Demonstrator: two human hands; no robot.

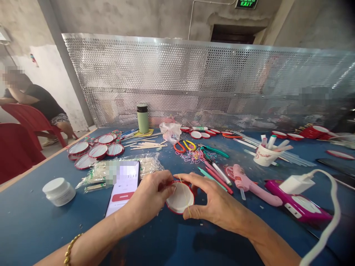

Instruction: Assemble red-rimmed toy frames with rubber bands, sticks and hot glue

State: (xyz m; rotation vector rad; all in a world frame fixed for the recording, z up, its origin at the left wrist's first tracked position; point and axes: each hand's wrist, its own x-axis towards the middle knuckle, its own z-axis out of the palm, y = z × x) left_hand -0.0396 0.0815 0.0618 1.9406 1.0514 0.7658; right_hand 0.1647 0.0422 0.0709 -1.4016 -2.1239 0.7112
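Note:
A round white disc with a red rim, like a small toy drum, is held up just above the blue table. My left hand is closed, pinching the disc's upper left edge between thumb and fingers. At the disc's right side, my right hand curves with thumb and fingers spread around the rim. A thin yellow rubber band runs across the disc's face, stretched between the right index finger and thumb. Beyond the hands lies a pile of small coloured rubber bands. The disc's back is hidden.
A phone, a white jar and stacked red-rimmed discs are on the left. A pink glue gun, purple power strip, pen cup and pliers lie right. A perforated metal screen stands behind; a person sits left.

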